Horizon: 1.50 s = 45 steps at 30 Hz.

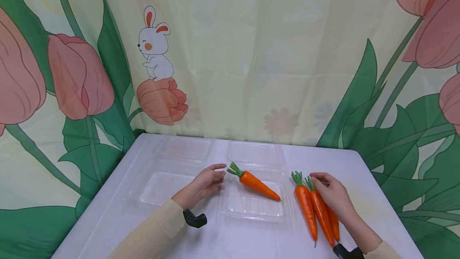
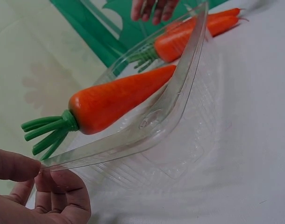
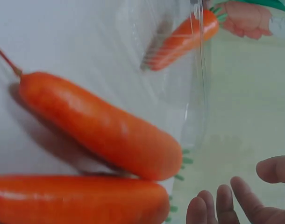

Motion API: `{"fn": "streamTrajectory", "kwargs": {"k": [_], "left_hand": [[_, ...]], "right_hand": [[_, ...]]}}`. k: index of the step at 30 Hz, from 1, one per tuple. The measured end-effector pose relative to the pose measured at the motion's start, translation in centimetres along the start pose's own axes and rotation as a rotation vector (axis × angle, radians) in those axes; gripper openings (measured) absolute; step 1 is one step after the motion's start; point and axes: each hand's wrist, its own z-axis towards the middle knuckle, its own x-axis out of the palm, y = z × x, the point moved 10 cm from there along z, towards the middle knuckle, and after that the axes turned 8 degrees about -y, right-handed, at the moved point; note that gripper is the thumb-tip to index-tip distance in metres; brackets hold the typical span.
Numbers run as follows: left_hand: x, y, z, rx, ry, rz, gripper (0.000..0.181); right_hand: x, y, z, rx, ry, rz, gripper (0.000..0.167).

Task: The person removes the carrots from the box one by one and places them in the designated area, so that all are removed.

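One orange carrot (image 1: 259, 186) with green stem stubs lies slantwise across a clear plastic clamshell box (image 1: 256, 216), its lid folded back. My left hand (image 1: 206, 185) is at the box's left side, near the stems. In the left wrist view its loosely bent fingers (image 2: 67, 198) are beside the rim; whether they touch it is unclear. On the right, my right hand (image 1: 334, 197) hovers over the carrots (image 1: 321, 213), partly hiding one (image 1: 334, 225). Another carrot (image 1: 305, 207) lies left of them. The right wrist view shows its fingers (image 3: 247, 198) spread, holding nothing.
A second clear clamshell box (image 1: 163, 187) lies unfolded left of the first. Both stand on a white table (image 1: 118, 227). Behind the table hangs a curtain (image 1: 230, 59) printed with tulips and a rabbit.
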Motion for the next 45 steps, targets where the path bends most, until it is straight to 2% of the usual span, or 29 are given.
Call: {"fn": "streamTrajectory", "kwargs": {"k": [9,20,32,45], "left_hand": [[0.0,0.1,0.1,-0.008,-0.005,0.0,0.046],[0.3,-0.3,-0.3,0.03,0.025,0.012,0.048],[0.2,-0.1,-0.1,0.019,0.012,0.013,0.046],[0.3,-0.1,-0.2,0.023,0.014,0.014,0.046]], "right_hand": [[2.8,2.1,-0.1,-0.035,0.01,0.024,0.044],[5.1,5.2,-0.6,-0.138,0.0,0.035,0.038],[8.0,7.7,-1.5,-0.185,0.065,0.033,0.038],[11.9,8.5,-2.0,-0.197,0.161,0.04,0.038]]}}
